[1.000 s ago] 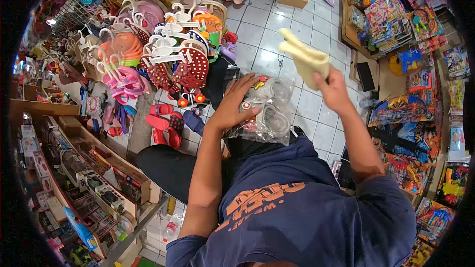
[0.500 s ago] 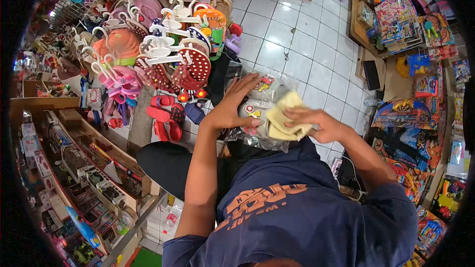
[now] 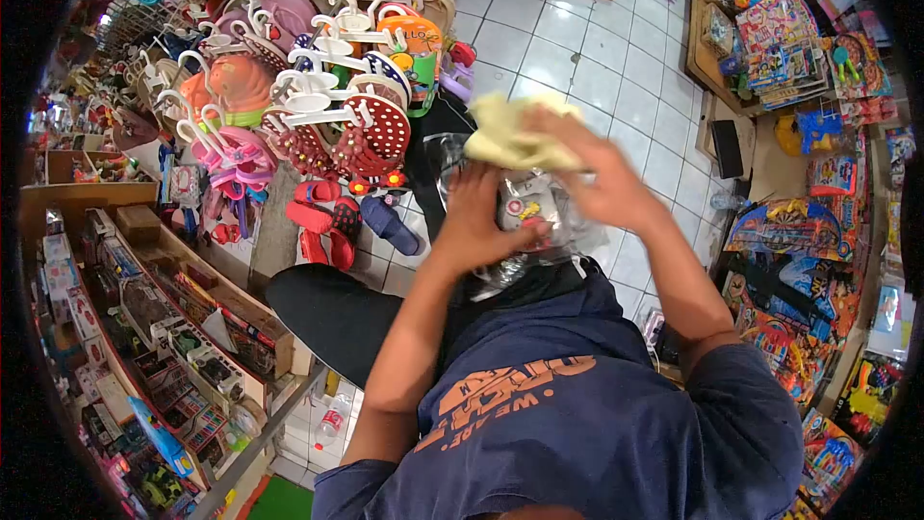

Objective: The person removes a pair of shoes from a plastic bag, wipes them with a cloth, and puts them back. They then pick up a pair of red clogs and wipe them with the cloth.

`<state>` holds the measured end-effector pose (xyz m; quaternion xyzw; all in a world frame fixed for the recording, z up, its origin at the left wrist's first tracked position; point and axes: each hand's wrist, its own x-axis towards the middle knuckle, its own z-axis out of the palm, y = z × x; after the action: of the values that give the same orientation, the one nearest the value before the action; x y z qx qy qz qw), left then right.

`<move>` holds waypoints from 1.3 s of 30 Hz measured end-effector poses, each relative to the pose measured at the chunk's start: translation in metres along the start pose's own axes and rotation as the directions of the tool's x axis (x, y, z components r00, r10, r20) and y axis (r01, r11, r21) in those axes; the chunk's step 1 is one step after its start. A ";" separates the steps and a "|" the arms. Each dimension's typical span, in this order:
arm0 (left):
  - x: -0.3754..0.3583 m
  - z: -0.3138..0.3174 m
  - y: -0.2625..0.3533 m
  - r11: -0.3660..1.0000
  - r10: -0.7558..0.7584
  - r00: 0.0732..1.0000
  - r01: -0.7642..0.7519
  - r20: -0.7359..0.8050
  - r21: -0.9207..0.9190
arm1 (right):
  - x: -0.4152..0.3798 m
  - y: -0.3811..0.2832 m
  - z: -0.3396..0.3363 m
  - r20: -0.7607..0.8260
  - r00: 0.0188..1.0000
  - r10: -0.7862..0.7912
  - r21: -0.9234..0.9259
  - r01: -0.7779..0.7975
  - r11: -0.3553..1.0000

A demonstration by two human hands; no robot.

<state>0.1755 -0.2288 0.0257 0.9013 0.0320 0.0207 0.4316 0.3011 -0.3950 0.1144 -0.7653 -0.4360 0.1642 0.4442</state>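
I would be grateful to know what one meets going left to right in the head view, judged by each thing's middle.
Bright pink hanging sandals, a dark red white-dotted slipper, the left hand, the pale yellow cloth, the right hand, a black rectangular item.

The yellow cloth (image 3: 499, 137) looks matt, the clear plastic bag (image 3: 576, 231) glossy and crinkled.
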 end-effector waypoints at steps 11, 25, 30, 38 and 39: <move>-0.042 -0.025 0.038 0.988 -0.079 0.987 0.097 -0.140 0.124 | -0.021 0.034 0.031 -0.394 0.918 0.055 0.261 0.054 0.964; 0.023 -0.048 0.025 0.851 0.382 0.906 -0.266 -0.185 0.452 | -0.046 0.069 0.064 -0.281 0.818 0.502 0.243 -0.446 0.862; -0.013 -0.053 0.057 0.953 -0.080 0.997 0.081 -0.016 0.293 | -0.028 0.078 0.064 -0.298 0.879 0.372 0.392 -0.242 0.887; -0.002 -0.042 0.044 0.895 -0.039 0.996 0.069 -0.077 0.441 | 0.004 0.063 0.066 -0.116 0.947 0.298 0.301 -0.253 0.920; -0.005 -0.035 0.032 0.921 -0.027 0.999 0.038 -0.033 0.387 | 0.006 0.059 0.060 -0.113 0.947 0.300 0.299 -0.255 0.919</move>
<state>0.1700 -0.2215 0.0727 0.9678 0.0560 0.0189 0.2448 0.2967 -0.3716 0.0341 -0.7591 -0.2590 0.2251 0.5531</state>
